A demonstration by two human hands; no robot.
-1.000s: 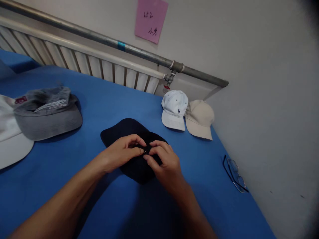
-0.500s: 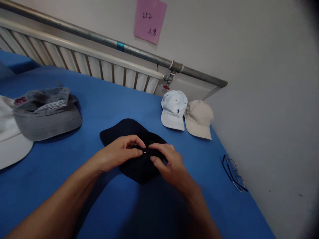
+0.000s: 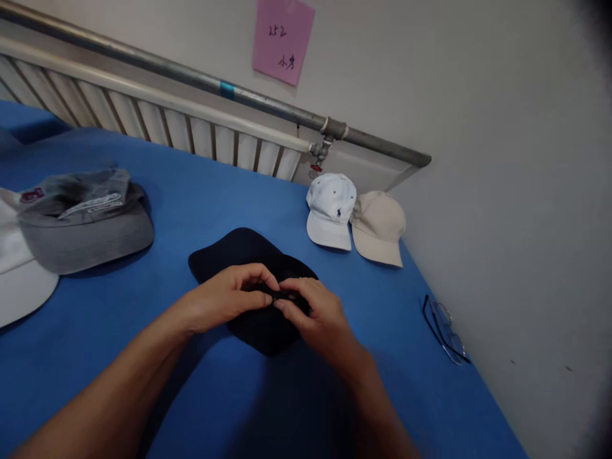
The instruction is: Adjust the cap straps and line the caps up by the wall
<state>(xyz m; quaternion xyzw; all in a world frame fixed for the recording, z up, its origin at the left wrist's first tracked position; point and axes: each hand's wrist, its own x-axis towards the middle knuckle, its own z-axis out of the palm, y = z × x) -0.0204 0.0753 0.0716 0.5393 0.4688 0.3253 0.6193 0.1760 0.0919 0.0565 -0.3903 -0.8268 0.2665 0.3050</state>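
One black cap (image 3: 268, 335) lies around the middle of the table (image 3: 387, 299), well in from the far edge, its brim pointing toward the far left corner. The left hand (image 3: 228, 298) pinches a bit of the cap's dark fabric between thumb and forefinger; the right hand (image 3: 319, 312) pinches just beside it, so the fingertips of both nearly meet. Whether they grip a strap or a seam is hard to tell, black on black.

To do this fine work well, I would let the left hand anchor its side while the right makes the small adjustments, keeping both pinches level so the fabric does not twist. Tilting the fingers slightly apart would help the eyes find the spot. Resting the cap on the table should steady it. The white cap (image 3: 329, 210) and beige cap (image 3: 380, 226), near the far right corner, leave elbow room.
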